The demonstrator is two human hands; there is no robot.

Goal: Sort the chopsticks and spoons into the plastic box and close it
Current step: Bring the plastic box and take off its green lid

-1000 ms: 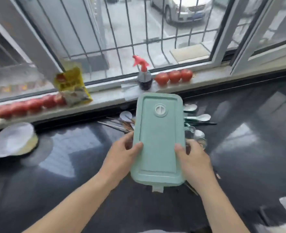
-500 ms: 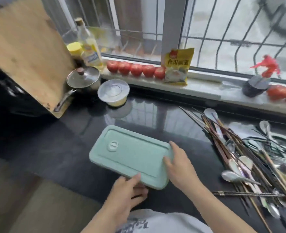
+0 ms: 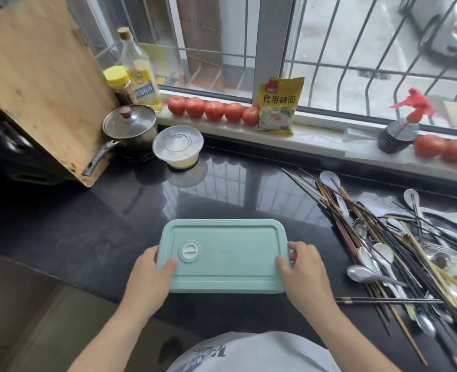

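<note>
A mint-green plastic box [image 3: 223,256] with its lid on lies lengthwise across the black countertop [image 3: 87,232] near the front edge. My left hand [image 3: 148,280] grips its left end, thumb on the lid beside the round white vent. My right hand [image 3: 305,275] grips its right end, thumb on top and fingers round the side. A jumbled pile of chopsticks [image 3: 377,237] and spoons [image 3: 367,273] lies on the counter to the right of the box.
A covered plastic bowl [image 3: 178,146], a lidded pot [image 3: 129,124] and a wooden cutting board [image 3: 39,79] stand at the back left. Tomatoes [image 3: 214,110], a yellow packet [image 3: 278,106], oil bottle [image 3: 138,71] and spray bottle [image 3: 402,124] line the sill.
The box was swung from over the cutlery pile to the left and turned level across the counter. My left hand shifted from the near edge to the left end.
</note>
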